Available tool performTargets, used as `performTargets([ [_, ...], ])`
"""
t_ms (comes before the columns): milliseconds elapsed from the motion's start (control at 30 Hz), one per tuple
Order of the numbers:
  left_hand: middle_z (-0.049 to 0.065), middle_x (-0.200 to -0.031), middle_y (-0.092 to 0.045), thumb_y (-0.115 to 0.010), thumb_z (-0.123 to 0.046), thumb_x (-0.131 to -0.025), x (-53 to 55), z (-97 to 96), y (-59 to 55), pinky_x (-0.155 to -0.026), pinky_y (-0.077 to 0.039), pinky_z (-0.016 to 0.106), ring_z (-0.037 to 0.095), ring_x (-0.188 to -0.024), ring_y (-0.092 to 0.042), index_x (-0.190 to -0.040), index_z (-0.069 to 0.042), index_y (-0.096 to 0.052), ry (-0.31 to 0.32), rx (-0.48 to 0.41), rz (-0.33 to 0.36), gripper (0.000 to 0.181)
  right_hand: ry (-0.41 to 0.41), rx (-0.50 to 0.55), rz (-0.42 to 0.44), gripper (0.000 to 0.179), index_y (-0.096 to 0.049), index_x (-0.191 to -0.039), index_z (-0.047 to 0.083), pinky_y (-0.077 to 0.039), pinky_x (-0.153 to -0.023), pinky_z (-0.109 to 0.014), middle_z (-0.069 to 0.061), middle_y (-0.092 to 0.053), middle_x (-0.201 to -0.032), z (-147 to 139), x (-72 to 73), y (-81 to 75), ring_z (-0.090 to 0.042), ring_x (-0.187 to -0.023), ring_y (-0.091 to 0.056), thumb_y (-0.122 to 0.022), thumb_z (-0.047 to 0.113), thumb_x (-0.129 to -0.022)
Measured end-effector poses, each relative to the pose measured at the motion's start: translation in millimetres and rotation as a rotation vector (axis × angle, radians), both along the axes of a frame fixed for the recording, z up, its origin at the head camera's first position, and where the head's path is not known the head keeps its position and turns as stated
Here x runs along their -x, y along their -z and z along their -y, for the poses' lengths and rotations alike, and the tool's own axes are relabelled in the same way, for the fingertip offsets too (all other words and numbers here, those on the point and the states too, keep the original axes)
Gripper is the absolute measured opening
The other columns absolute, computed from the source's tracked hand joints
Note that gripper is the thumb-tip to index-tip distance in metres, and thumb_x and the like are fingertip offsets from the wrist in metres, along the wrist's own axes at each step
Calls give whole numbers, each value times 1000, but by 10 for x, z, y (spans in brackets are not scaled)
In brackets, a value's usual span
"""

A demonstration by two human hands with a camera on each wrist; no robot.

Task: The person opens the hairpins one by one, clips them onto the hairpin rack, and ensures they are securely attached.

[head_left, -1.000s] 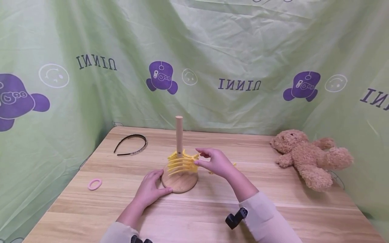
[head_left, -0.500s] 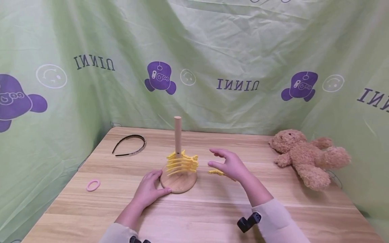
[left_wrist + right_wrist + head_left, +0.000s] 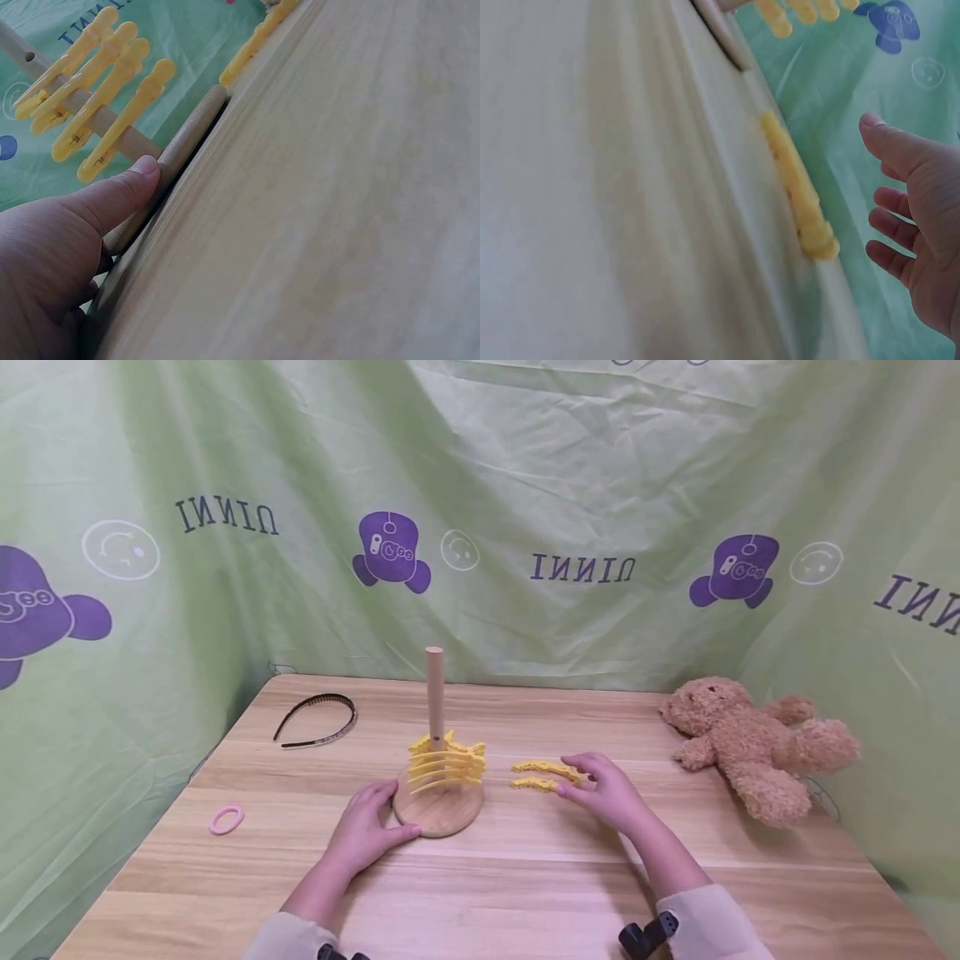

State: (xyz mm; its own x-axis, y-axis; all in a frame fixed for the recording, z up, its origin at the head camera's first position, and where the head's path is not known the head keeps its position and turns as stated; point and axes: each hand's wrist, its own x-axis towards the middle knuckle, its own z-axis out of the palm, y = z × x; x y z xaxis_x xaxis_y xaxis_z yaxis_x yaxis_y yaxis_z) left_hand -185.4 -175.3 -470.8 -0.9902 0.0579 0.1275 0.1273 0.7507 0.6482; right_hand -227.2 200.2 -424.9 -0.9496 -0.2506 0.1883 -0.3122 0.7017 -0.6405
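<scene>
My left hand (image 3: 367, 828) holds the left edge of a round wooden base (image 3: 442, 814), its thumb on the near rim. From that base rises an upright wooden post (image 3: 436, 693). Several yellow curved plastic pieces (image 3: 448, 767) with knobbed ends are stacked around the lower post, spaced apart in the left wrist view. Right of the stand, two more yellow curved pieces (image 3: 534, 784) lie on the table. My right hand (image 3: 609, 795) is at their right ends, thumb and fingers parted. In the right wrist view that hand stands apart from the loose yellow piece (image 3: 801, 191).
A black toothed headband (image 3: 317, 720) lies at the back left of the wooden table (image 3: 480, 893). Nearer the left edge is a pink ring (image 3: 226, 820). A brown teddy bear (image 3: 757, 747) lies at the right. Green printed cloth (image 3: 570, 485) hangs behind.
My right hand has left the stacked pieces on the post and moved right and down to the loose yellow pieces, uncovering them. My left hand stays on the base.
</scene>
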Motion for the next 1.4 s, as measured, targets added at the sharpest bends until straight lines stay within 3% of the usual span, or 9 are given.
performTargets([
  [167,22,-145,-49,-83,-47,-71,-9,4,6,-115,-31,59,43,-137,-41,-141,4,-47,-1,-1,-2,93,16,-17,12,53,-62,-128,4,-49,-98,-56,-19,-62,-126,-119,1,166,-38,-112,-60,-76,29,-84],
  [400,22,-143,-50,-83,-48,-71,-15,1,9,-113,-33,60,44,-135,-42,-139,4,-49,-3,4,-23,93,43,-33,14,49,-66,-124,5,-50,-97,-52,-13,-65,-116,-205,30,307,-30,-106,-61,-78,27,-82],
  [667,22,-144,-49,-83,-47,-71,-3,4,-4,-115,-32,59,43,-137,-41,-141,4,-47,2,0,0,93,38,-64,19,48,-68,-118,3,-45,-104,-54,-13,-67,-113,-222,38,313,-33,-110,-61,-80,29,-80],
  [933,22,-144,-49,-83,-47,-71,-1,5,4,-115,-32,59,43,-136,-41,-141,4,-47,2,-3,1,93,23,-76,50,47,-68,-114,3,-48,-101,-51,-13,-67,-114,-250,48,324,-32,-110,-61,-82,30,-79],
  [1233,23,-145,-48,-82,-49,-71,-6,9,3,-115,-31,60,44,-137,-40,-141,4,-46,-5,3,11,95,-8,-88,21,43,-69,-112,2,-50,-98,-50,-12,-68,-111,-270,61,351,-30,-106,-63,-82,26,-79],
  [1400,23,-145,-48,-83,-48,-71,-4,3,-4,-115,-32,59,44,-137,-40,-141,4,-47,-7,1,9,95,3,-54,63,44,-67,-114,3,-48,-101,-52,-14,-67,-115,-262,30,284,-33,-110,-62,-81,27,-79],
])
